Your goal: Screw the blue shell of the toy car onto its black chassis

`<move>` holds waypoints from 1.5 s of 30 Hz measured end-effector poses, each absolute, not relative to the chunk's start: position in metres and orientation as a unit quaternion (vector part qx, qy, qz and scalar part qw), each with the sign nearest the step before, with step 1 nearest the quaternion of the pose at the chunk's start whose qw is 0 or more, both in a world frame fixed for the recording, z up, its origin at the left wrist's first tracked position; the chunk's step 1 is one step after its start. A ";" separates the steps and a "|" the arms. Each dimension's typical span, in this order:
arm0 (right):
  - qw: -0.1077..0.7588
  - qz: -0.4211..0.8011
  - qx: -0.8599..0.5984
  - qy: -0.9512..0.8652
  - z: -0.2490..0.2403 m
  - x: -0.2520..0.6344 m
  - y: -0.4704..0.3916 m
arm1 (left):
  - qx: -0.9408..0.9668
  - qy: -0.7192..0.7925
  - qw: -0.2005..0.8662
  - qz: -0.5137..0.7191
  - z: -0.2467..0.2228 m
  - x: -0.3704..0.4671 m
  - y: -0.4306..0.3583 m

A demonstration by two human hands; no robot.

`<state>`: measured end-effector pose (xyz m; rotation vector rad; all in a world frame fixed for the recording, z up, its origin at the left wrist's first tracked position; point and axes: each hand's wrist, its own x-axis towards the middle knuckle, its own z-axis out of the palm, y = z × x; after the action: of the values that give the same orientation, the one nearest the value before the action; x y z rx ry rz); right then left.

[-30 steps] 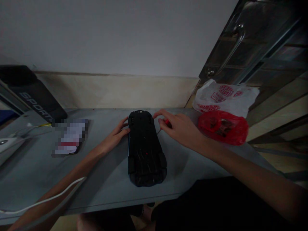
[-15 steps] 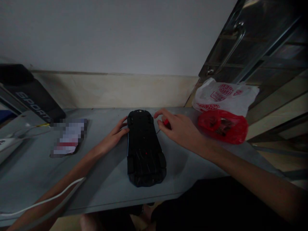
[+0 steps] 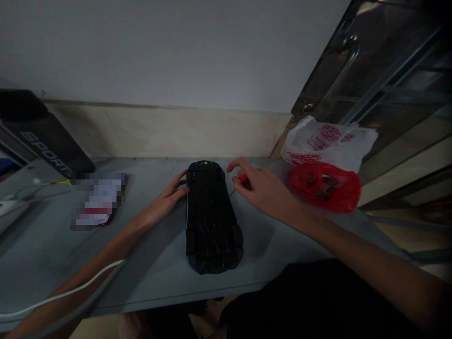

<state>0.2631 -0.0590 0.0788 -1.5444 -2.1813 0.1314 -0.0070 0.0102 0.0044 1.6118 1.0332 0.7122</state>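
A black toy car [image 3: 212, 207] lies upside down on the grey table, its underside facing up and its wheels showing at the sides. My left hand [image 3: 173, 190] grips the car's left edge near the far end, with some fingertips hidden behind it. Just right of the car's far end, my right hand [image 3: 263, 188] is curled around a small screwdriver [image 3: 244, 178] with a red handle. Its thin shaft points down and left towards the table beside the car. The index finger is bent near the car's right wheel, apart from it.
A phone [image 3: 100, 200] and a dark bottle [image 3: 49, 136] marked SPORT stand to the left, near a white cable. On the right lie a red plastic bag [image 3: 325, 186] and a white printed bag [image 3: 328, 139]. A wall [image 3: 176, 132] rises behind the table [image 3: 151, 263].
The view has shifted very slightly. Both hands, the toy car and the screwdriver keep nearly the same places.
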 end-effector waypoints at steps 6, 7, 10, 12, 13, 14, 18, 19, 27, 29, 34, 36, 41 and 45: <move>0.252 0.066 -0.553 -0.792 0.083 0.260 -0.062 | 0.684 0.430 0.508 0.297 0.004 -0.008 0.010; 0.245 0.062 -0.556 -0.791 0.084 0.260 -0.062 | 0.690 0.429 0.502 0.296 0.004 -0.008 0.009; 0.234 0.044 -0.571 -0.786 0.085 0.259 -0.062 | 0.696 0.428 0.496 0.294 0.005 -0.008 0.008; 0.238 0.039 -0.574 -0.783 0.083 0.259 -0.062 | 0.689 0.433 0.501 0.293 0.005 -0.008 0.008; 0.242 0.039 -0.573 -0.782 0.083 0.258 -0.061 | 0.687 0.435 0.502 0.293 0.005 -0.008 0.009; 0.246 0.041 -0.571 -0.782 0.082 0.258 -0.061 | 0.687 0.436 0.502 0.293 0.005 -0.008 0.009; 0.258 0.049 -0.555 -0.789 0.081 0.258 -0.062 | 0.686 0.434 0.505 0.293 0.005 -0.007 0.009; 0.257 0.049 -0.552 -0.792 0.082 0.258 -0.062 | 0.684 0.434 0.508 0.293 0.005 -0.007 0.009; 0.243 0.027 -0.582 -0.775 0.079 0.259 -0.060 | 0.677 0.435 0.516 0.295 0.007 -0.006 0.006; 0.262 0.046 -0.563 -0.783 0.078 0.259 -0.060 | 0.673 0.432 0.521 0.297 0.008 -0.006 0.005; 0.265 0.055 -0.542 -0.795 0.081 0.257 -0.062 | 0.672 0.435 0.520 0.297 0.010 -0.005 0.004; 0.249 0.048 -0.555 -0.792 0.083 0.256 -0.063 | 0.681 0.436 0.509 0.294 0.010 -0.005 0.005; 0.242 0.053 -0.554 -0.795 0.081 0.258 -0.061 | 0.689 0.433 0.501 0.294 0.009 -0.006 0.007; 0.260 0.075 -0.540 -0.797 0.082 0.258 -0.061 | 0.692 0.432 0.500 0.290 0.008 -0.007 0.007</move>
<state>0.2583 -0.0611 0.0818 -1.4618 -2.1591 0.2035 -0.0068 0.0075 0.0080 1.6743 1.0455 0.7018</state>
